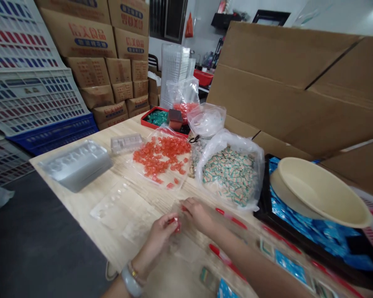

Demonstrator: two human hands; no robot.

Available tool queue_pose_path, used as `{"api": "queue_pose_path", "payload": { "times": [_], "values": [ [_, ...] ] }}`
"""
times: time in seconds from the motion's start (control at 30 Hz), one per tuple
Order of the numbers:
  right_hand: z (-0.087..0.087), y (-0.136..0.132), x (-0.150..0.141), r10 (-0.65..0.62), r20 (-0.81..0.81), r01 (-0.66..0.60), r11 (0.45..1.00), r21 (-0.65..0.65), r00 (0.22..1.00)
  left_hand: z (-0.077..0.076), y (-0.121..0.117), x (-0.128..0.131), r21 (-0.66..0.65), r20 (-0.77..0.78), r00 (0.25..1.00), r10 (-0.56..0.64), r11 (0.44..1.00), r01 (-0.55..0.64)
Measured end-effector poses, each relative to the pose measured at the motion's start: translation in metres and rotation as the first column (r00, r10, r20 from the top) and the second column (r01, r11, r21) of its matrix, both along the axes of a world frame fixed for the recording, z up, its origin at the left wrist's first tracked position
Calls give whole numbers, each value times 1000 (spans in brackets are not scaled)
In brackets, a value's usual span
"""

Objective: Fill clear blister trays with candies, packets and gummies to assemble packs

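A left hand and right hand meet above a wooden tabletop, just right of a thin plastic blister tray. Behind them lie a plastic bag of wrapped sweets and, to its right, a bulging plastic bag of striped sweets. Stacked cardboard cartons rise farther back.

The brown boxes piled at the far left have big red Chinese letters that look like 信美食品. A blue strip under them has tiny words I can't read. The small blue packets near the right have print too blurry to read.
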State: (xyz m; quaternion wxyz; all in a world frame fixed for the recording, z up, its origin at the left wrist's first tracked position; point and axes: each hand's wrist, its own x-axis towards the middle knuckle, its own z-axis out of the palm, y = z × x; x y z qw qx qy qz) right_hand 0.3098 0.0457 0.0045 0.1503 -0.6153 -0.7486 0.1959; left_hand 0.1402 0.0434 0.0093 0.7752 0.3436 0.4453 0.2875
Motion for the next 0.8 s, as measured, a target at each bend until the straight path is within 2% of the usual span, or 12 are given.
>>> {"api": "queue_pose_path", "payload": {
  "times": [0.13,0.2,0.27,0.4,0.47,0.57,0.67,0.73,0.8],
  "values": [
    [12,-21,-11,-243,-235,271,958,96,941,17,-2,-3,-103,111,986,123,988,-112],
    [19,-35,-26,-275,-400,322,945,55,874,21,-3,-2,-71,131,983,131,990,-122],
    [21,-46,-43,-297,-562,330,943,-44,772,22,-4,0,5,111,986,127,992,-128],
    [13,-57,-65,-443,-763,456,862,-220,470,16,-8,3,183,-33,983,182,968,-173],
    [11,-59,-70,-476,-812,470,833,-292,338,15,-12,4,175,-29,975,222,961,-214],
    [16,-62,-73,-503,-851,402,817,-413,149,19,-16,7,-41,136,952,273,962,-270],
    [26,-66,-66,-500,-858,246,822,-513,-119,23,-11,5,-295,265,917,299,930,-218],
    [30,-69,-53,-462,-840,225,819,-527,-286,24,-1,-3,-374,250,887,389,883,-282],
    [33,-74,-37,-403,-826,291,798,-528,-394,24,9,-13,-361,209,846,490,843,-399]
  ]
}}
